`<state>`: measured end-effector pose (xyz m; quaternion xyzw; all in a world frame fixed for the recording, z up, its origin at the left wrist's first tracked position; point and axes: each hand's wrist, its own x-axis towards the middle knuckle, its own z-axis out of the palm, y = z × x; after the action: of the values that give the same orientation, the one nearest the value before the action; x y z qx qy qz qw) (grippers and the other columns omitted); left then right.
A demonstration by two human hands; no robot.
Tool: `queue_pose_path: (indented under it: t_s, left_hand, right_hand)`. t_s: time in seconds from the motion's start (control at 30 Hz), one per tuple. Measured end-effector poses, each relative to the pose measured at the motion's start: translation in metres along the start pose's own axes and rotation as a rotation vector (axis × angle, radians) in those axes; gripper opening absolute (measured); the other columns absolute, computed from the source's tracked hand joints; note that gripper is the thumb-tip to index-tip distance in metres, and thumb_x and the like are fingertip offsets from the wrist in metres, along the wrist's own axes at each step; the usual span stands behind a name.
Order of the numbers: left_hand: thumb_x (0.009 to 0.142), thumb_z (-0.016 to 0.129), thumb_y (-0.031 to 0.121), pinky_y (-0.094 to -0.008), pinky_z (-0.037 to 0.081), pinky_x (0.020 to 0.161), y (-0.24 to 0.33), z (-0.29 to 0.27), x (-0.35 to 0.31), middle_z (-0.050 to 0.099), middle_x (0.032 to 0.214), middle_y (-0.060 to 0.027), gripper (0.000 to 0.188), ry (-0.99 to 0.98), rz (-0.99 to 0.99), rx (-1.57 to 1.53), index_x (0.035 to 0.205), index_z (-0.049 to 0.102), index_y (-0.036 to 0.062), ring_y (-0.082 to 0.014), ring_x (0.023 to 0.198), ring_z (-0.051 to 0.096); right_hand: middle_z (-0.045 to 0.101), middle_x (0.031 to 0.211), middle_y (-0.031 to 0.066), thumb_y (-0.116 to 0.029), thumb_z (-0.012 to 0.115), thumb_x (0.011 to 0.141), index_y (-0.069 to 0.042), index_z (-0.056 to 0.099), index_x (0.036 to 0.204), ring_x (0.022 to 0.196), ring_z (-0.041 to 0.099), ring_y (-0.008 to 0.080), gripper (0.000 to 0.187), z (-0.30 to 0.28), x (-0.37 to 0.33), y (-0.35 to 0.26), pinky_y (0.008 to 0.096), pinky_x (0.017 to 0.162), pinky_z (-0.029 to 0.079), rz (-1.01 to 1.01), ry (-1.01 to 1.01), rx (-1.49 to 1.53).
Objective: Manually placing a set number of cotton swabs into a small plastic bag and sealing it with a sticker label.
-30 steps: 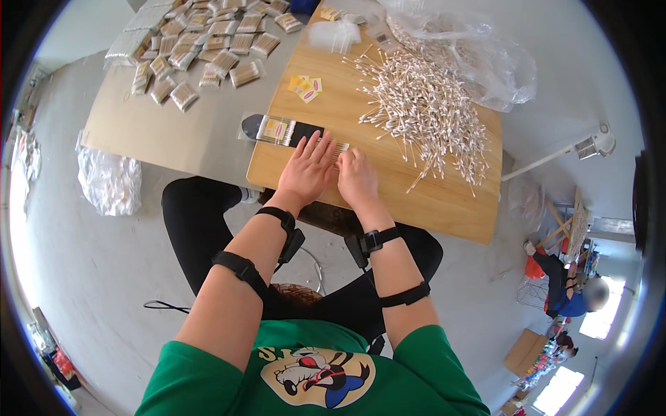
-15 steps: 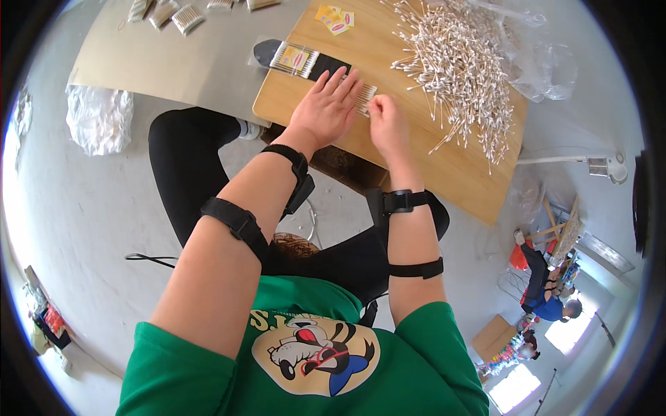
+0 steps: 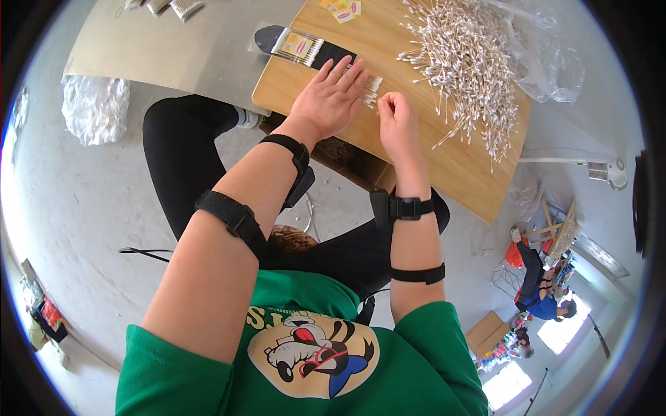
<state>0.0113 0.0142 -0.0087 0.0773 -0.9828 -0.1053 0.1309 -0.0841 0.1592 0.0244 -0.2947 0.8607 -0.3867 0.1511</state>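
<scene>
My spread left hand lies flat over a row of swabs; apart from it, my right hand curls beside the row's end, pinched or not I can't tell. Farther right on the wooden table lies a swab heap.

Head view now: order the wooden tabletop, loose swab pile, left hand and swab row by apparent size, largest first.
1. Wooden tabletop
2. Loose swab pile
3. Left hand
4. Swab row, as far as it shows past the fingers

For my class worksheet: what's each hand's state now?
Left hand: open, palm down, partly covering the cotton swab row.
Right hand: curled closed; whether it holds anything cannot be told.
</scene>
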Motion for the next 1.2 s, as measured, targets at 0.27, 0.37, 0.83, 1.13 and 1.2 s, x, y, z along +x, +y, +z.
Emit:
queue_pose_path:
  t_s: [0.27,0.37,0.83,1.13,1.2]
  left_hand:
    - [0.099,0.042,0.032,-0.0428,0.024,0.120,-0.001,0.005,0.000,0.041,0.154,-0.0069,0.051,0.034,0.006,0.026,0.144,0.048,0.0074,-0.0263,0.143,0.034]
    - [0.099,0.045,0.031,-0.0430,0.025,0.119,-0.002,0.006,0.000,0.038,0.155,-0.0068,0.052,0.048,0.007,-0.017,0.146,0.044,0.0071,-0.0271,0.143,0.035]
    - [0.100,0.042,0.032,-0.0431,0.025,0.120,-0.003,0.006,0.001,0.039,0.155,-0.0073,0.052,0.062,0.025,0.039,0.145,0.045,0.0071,-0.0269,0.143,0.035]
    - [0.100,0.044,0.033,-0.0419,0.023,0.120,-0.003,0.003,0.000,0.035,0.157,-0.0075,0.055,-0.020,0.017,0.064,0.149,0.040,0.0076,-0.0266,0.146,0.031]
    - [0.100,0.044,0.033,-0.0417,0.022,0.121,-0.003,0.002,0.000,0.034,0.158,-0.0073,0.055,-0.033,0.014,0.065,0.149,0.040,0.0077,-0.0263,0.146,0.030]
  right_hand:
    - [0.062,0.075,0.0110,0.005,0.062,0.086,-0.002,0.055,0.093,0.069,0.063,0.0232,0.013,0.006,-0.078,-0.011,0.0337,0.065,0.051,0.060,-0.148,0.153]
    - [0.064,0.076,0.0111,0.004,0.065,0.085,-0.003,0.058,0.098,0.069,0.064,0.0243,0.016,0.006,-0.091,-0.007,0.0336,0.066,0.052,0.057,-0.107,0.122]
    - [0.064,0.091,0.0126,0.002,0.068,0.082,-0.005,0.062,0.106,0.076,0.064,0.0274,0.026,-0.002,-0.099,0.001,0.0374,0.065,0.051,-0.026,0.100,-0.027]
    - [0.065,0.088,0.0104,0.000,0.061,0.085,-0.006,0.068,0.095,0.079,0.063,0.0311,0.014,0.016,-0.017,0.009,0.0402,0.070,0.051,-0.236,0.265,-0.079]
    - [0.065,0.086,0.0096,0.001,0.060,0.083,-0.007,0.069,0.091,0.079,0.063,0.0309,0.014,0.020,-0.008,0.008,0.0401,0.069,0.051,-0.260,0.270,-0.056]
